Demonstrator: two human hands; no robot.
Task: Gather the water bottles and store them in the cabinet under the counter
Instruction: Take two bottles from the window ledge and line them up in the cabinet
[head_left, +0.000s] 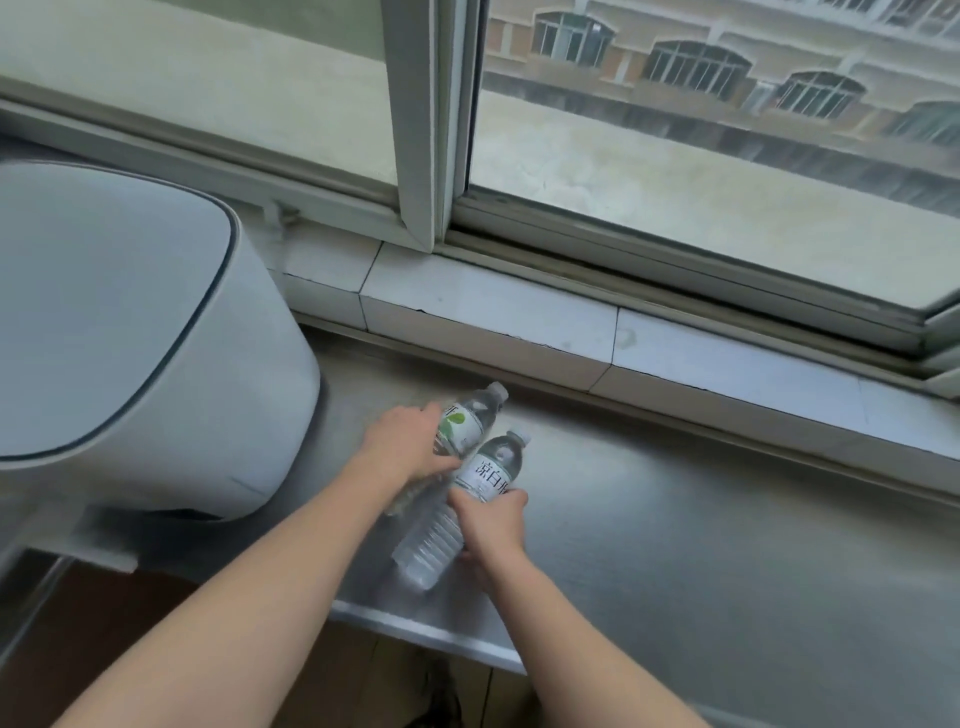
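The right hand (493, 525) curls its grip round the middle of the near water bottle (457, 509), thumb across a white label with large dark Chinese characters, only partly readable. The left hand (402, 447) wraps its grip round the far water bottle (467, 421), whose white label shows a green leaf mark. Two clear bottles in all, both tilted with white caps pointing up and away toward the window (701, 156), side by side and just touching, over the steel tabletop (727, 545) near its front edge. A large white rounded appliance (130, 338) stands just left. A white tiled sill (493, 322) runs behind the tabletop.
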